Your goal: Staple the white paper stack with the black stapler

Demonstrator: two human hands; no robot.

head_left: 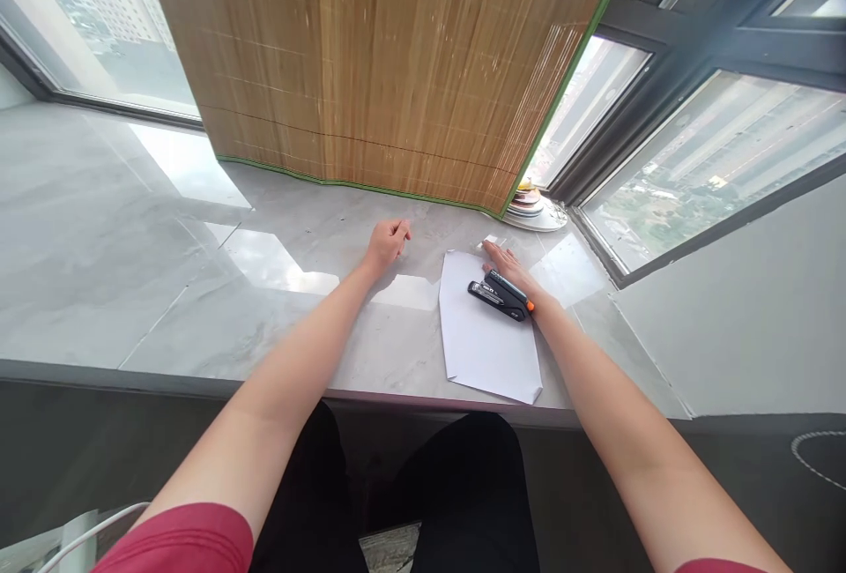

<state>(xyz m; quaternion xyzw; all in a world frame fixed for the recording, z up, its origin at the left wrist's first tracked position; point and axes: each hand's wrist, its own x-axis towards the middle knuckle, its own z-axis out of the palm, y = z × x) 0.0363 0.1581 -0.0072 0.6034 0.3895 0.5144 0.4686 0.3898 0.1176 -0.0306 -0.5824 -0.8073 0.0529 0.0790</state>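
A stapler (500,294), black with an orange end, lies on white sheets of paper (490,353) on the grey marble-look sill. The sheets' lower corners look slightly folded. Beside the stapler's far side is my right hand (510,268), its fingers stretched out flat at the top edge of the paper. Just beyond those fingertips there is a small whitish item (487,243), too indistinct to name. To the left of the paper, my left hand (389,243) rests on the sill with its fingers curled in; nothing shows in them.
A bamboo blind (397,70) with green edging hangs at the back, down to the sill (165,291). Several stacked round items (537,210) stand in the corner behind its right end. Windows (720,167) flank it, and a white wall (746,317) closes the right side.
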